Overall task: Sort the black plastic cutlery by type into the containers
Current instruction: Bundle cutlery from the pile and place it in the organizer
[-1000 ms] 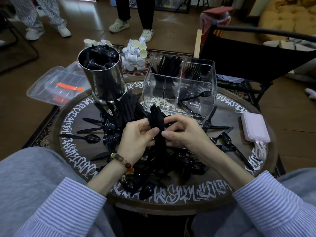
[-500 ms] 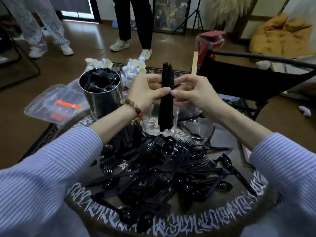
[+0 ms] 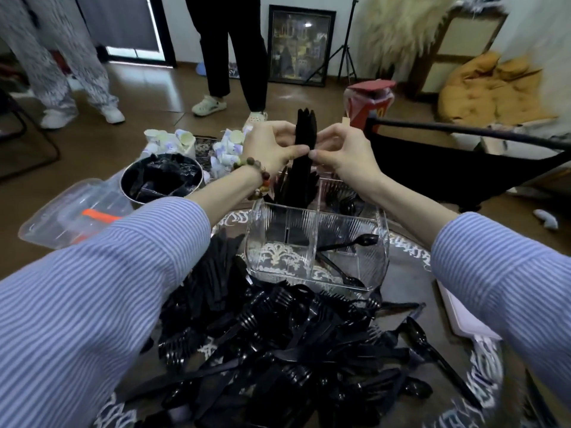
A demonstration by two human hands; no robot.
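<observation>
A bundle of black plastic knives [image 3: 306, 143] stands upright above the back left compartment of the clear divided container [image 3: 315, 274]. My left hand [image 3: 270, 146] and my right hand [image 3: 343, 149] pinch it from either side. That compartment holds more black knives, the back right one holds dark cutlery, and the front right one holds two spoons [image 3: 349, 242]. A big pile of black forks, spoons and knives [image 3: 278, 344] covers the round table in front of the container. A metal bucket [image 3: 160, 180] with black cutlery stands at the left.
A clear plastic lidded box [image 3: 71, 211] lies left of the table. Paper cups [image 3: 173, 140] are heaped on the floor behind the bucket. A black folding chair [image 3: 463, 162] stands at the right. Two people's legs stand beyond. A pale flat device [image 3: 463, 313] lies on the table's right edge.
Both hands lifted the knife bundle off the pile and carried it away from me, to above the clear container's back left compartment. The view tilted up and forward.
</observation>
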